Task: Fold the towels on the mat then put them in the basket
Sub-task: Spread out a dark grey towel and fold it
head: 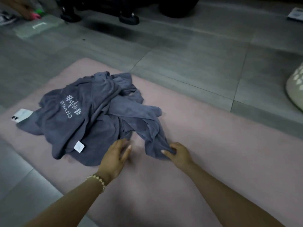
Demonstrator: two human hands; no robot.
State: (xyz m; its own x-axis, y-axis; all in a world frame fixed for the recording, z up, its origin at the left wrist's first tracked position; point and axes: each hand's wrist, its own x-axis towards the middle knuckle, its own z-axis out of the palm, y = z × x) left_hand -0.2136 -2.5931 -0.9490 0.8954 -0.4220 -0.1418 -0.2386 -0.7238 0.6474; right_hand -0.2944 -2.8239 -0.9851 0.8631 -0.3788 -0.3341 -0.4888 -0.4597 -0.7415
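Our right hand (179, 155) pinches the near corner of a limp grey towel (152, 133), left hand (115, 158) open beside it. It looks soft and light, best taken by its corners.

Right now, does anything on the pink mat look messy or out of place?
Yes. The grey towels lie in a crumpled heap on the mat, none folded. A white phone sits at the heap's left edge, seemingly partly under a towel, so it could get scooped up. The right hand pinches one towel corner.
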